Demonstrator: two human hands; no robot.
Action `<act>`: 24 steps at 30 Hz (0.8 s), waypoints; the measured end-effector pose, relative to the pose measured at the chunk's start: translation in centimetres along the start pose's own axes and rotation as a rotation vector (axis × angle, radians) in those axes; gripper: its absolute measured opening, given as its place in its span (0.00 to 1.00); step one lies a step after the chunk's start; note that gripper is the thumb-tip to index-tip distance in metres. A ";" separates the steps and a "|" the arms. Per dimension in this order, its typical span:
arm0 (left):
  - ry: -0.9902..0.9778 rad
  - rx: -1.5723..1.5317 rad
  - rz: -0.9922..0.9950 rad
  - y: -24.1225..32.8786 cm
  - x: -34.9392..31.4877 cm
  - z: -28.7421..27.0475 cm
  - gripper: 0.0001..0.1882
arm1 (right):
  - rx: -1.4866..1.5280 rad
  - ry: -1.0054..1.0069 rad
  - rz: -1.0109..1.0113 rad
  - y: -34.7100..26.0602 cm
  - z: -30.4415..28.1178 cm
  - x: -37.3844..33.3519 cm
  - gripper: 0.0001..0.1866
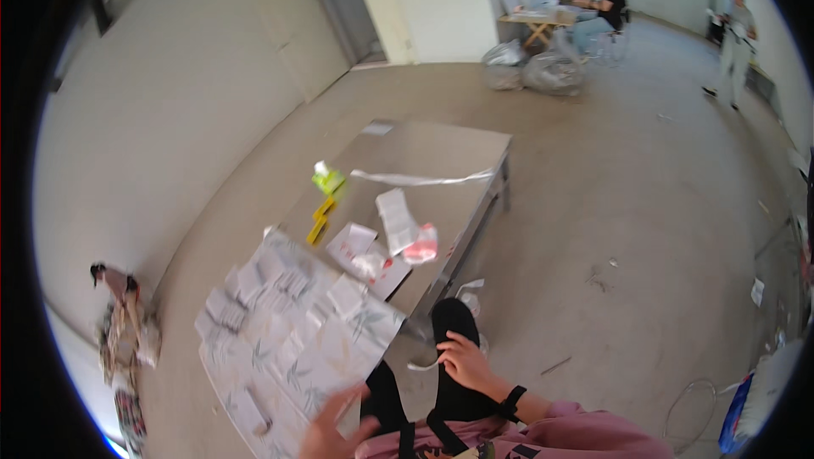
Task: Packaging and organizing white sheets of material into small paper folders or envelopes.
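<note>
My left hand (333,432) is at the lower edge, blurred by motion, fingers apart and nothing visible in them. It hovers by the near side of a leaf-patterned cloth (331,357). My right hand (465,364), with a black band at its wrist, is above my dark-trousered knee. Its fingers are bent together, and a thin white strip (421,367) sticks out at their tips. On the cloth lie several small white packets (227,308) in rows, and a single white piece (249,411) lies nearer me.
Beyond the cloth, a metal-framed table (432,144) bears a white strip, a green-and-white pack (326,178), yellow boxes (320,220), papers and a red-and-white bag (421,244). Full plastic bags (553,75) stand at the back. Other people are at the far table, right wall and left.
</note>
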State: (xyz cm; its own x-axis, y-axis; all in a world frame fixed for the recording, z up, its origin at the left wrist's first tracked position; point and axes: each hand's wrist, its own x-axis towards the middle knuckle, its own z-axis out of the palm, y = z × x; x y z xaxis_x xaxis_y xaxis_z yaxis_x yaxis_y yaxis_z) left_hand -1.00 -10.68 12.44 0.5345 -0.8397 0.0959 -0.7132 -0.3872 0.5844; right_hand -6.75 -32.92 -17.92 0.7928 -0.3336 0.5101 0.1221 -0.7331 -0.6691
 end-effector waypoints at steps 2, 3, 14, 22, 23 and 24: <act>-0.355 -0.548 -0.431 -7.2 -6.7 6.0 0.21 | 0.029 0.013 0.019 0.0 -0.4 -0.1 0.05; -0.378 -0.548 -0.409 -8.5 -4.4 5.9 0.21 | 0.029 0.009 0.029 0.5 0.2 -0.3 0.04; -0.472 -0.594 -0.255 -8.5 2.8 5.9 0.22 | 0.035 0.033 0.084 0.1 -1.1 0.1 0.03; -0.562 -0.557 -0.189 -9.5 6.9 2.7 0.23 | -0.016 0.046 0.056 0.1 0.4 0.7 0.03; -0.581 -0.553 -0.180 -9.7 7.5 2.4 0.23 | -0.019 0.063 0.068 0.3 0.3 1.0 0.03; -0.602 -0.549 -0.173 -10.0 8.0 2.0 0.23 | -0.019 0.022 0.049 0.4 0.3 1.2 0.02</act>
State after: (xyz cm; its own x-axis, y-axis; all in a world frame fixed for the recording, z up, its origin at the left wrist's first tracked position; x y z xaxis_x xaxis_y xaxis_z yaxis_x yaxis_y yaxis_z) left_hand 9.49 -14.33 5.77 0.1714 -0.9060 -0.3870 -0.2373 -0.4192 0.8763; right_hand -5.56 -33.49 -17.72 0.7840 -0.3826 0.4889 0.0717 -0.7264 -0.6835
